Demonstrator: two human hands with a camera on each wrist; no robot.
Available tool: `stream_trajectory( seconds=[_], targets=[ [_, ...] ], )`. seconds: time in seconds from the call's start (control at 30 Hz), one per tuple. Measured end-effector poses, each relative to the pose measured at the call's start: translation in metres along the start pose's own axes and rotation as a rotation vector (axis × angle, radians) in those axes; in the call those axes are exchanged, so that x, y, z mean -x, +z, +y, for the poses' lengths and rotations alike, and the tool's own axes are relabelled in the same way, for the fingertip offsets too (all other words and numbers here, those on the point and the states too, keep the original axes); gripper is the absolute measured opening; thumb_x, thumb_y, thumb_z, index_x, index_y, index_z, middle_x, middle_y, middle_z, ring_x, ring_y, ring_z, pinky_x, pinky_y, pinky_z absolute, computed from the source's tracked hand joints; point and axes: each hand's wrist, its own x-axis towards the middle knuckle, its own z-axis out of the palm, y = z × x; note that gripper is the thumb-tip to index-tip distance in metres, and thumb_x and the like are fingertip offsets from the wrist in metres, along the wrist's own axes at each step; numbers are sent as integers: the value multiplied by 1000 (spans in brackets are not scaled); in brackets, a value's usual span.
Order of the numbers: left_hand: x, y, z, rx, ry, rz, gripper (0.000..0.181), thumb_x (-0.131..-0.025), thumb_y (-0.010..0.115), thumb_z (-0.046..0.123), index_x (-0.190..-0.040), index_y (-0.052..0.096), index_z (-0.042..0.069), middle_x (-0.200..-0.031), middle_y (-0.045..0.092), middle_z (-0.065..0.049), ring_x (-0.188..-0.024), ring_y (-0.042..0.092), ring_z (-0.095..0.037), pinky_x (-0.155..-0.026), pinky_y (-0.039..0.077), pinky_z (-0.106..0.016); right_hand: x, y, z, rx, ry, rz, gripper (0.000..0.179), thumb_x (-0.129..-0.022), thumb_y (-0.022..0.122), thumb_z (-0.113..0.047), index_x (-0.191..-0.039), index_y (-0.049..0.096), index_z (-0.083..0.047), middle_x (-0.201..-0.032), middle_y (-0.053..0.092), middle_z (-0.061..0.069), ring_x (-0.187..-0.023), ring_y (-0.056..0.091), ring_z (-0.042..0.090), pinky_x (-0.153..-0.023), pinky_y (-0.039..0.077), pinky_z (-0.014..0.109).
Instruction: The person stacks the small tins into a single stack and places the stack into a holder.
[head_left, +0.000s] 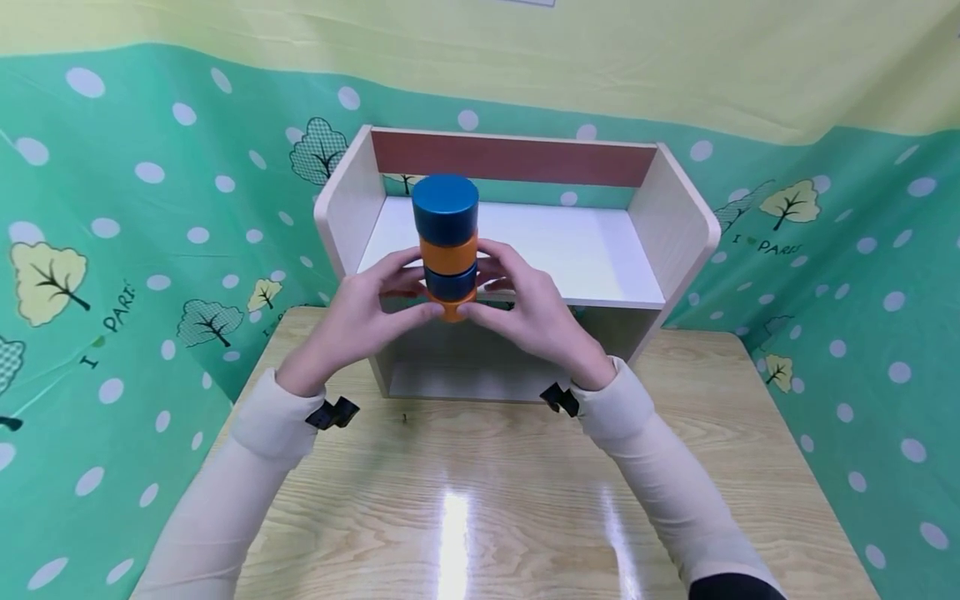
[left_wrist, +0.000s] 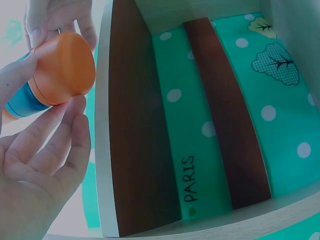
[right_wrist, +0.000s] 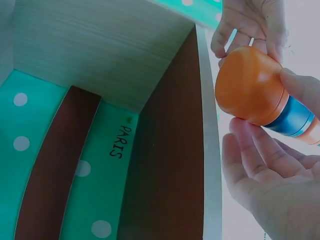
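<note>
Two round orange jars with dark blue lids stand one on top of the other, held in the air in front of a white shelf unit. The upper jar [head_left: 448, 257] rests on the lid of the lower jar [left_wrist: 65, 67]. From the left side, my left hand [head_left: 363, 308] holds the lower jar between thumb and fingers. My right hand [head_left: 528, 304] grips the same jar from the right, its thumb near the left thumb. Both wrist views show the lower jar's orange underside facing the cameras, with fingertips along its sides. No finger is around the upper jar.
Behind the jars, the shelf unit [head_left: 573, 250] has a white upper board, side panels, a brown back strip [head_left: 513, 157] and a lower compartment [head_left: 465, 379]. It stands on a wood-grain table [head_left: 390, 492]. A green dotted curtain [head_left: 135, 333] hangs around the table.
</note>
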Motion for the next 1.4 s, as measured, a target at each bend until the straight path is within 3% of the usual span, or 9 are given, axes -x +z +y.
stream_trajectory(
  seconds=[0.57, 0.87, 1.17, 1.4],
  targets=[
    [-21, -2, -6, 0, -68, -6, 69, -92, 75, 28, -152, 43, 17, -136, 61, -6, -109, 65, -22, -93, 58, -41, -16, -3, 16, -9, 41, 25, 70, -91, 77, -16, -150, 40, -9, -138, 59, 6, -114, 61, 14, -98, 52, 35],
    [-25, -2, -9, 11, -75, 6, 67, -94, 74, 27, -152, 42, 18, -137, 61, -6, -110, 64, -22, -94, 57, -43, -20, -1, 19, -31, 53, 35, 68, -93, 74, -18, -150, 40, -9, -140, 57, 6, -113, 61, 13, -99, 53, 34],
    [-26, 1, -10, 0, -67, 40, 67, -93, 73, 32, -152, 41, 24, -139, 57, -2, -106, 64, -18, -93, 57, -39, -20, 0, 20, -43, 61, 83, 67, -92, 74, -14, -149, 39, -8, -129, 59, 9, -105, 63, 16, -94, 56, 32],
    [-27, 5, -12, -32, -114, 83, 70, -92, 75, 31, -152, 39, 21, -124, 58, -5, -99, 65, -19, -89, 59, -39, -19, 1, 21, -23, 106, 120, 65, -91, 75, -11, -146, 42, -7, -107, 62, 7, -94, 64, 17, -90, 58, 34]
  ],
)
